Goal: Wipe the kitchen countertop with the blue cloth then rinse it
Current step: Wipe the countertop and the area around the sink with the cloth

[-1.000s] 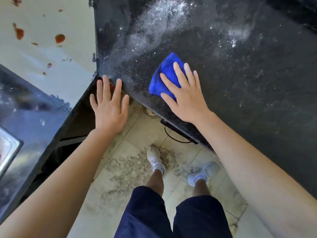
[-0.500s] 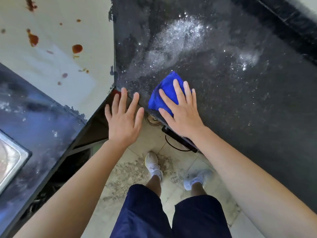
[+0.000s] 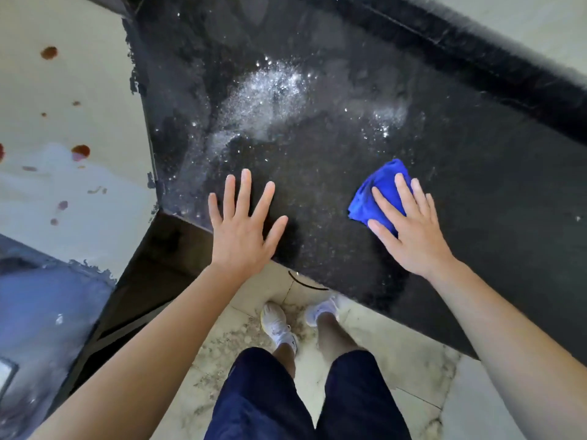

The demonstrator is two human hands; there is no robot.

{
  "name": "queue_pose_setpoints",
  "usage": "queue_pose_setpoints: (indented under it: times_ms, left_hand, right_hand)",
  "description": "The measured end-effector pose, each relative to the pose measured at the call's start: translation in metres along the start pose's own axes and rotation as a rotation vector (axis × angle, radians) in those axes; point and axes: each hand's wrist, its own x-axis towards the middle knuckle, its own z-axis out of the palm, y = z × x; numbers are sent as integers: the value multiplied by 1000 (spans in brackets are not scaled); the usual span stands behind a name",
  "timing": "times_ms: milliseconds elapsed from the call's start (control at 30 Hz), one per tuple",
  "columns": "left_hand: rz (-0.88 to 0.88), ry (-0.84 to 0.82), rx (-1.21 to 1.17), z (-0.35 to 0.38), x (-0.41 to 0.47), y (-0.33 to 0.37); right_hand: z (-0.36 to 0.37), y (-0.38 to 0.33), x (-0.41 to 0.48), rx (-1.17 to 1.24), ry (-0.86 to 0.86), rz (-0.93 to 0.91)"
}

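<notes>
The person's right grip (image 3: 409,230) lies palm down on the blue cloth (image 3: 381,188), its fingers straight and a little apart, pressing the bunched cloth flat against the black speckled bench (image 3: 476,185); nothing curls round the cloth. The cloth sits on the bench top, back from the front edge, and most of it shows beyond and to the left of the fingers. The left grip (image 3: 243,230) is also spread, fingers straight and fanned, palm down over the bench near its front left corner, well apart from the cloth; it holds nothing, and whether the palm touches the stone cannot be told. Further back on the bench, between the two grips and beyond them, a white, glittering smear (image 3: 270,93) spreads across the dark surface. A raised black ledge (image 3: 476,58) runs along the back of the bench. To the left stands a pale wall (image 3: 95,74) with reddish-brown spots (image 3: 81,151). Below, the person's dark blue shorts (image 3: 263,398) and white shoes (image 3: 278,325) show above a gritty, pale tiled floor (image 3: 397,354).
</notes>
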Motion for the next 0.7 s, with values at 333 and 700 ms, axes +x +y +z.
queue_pose_setpoints:
  times_ms: [333, 700]
  left_hand:
    - [49, -67, 80, 16, 27, 46]
    - [-85, -161, 122, 5, 55, 65]
  right_hand:
    - [-26, 36, 58, 25, 39, 63]
    - [-23, -28, 146, -4, 155, -373]
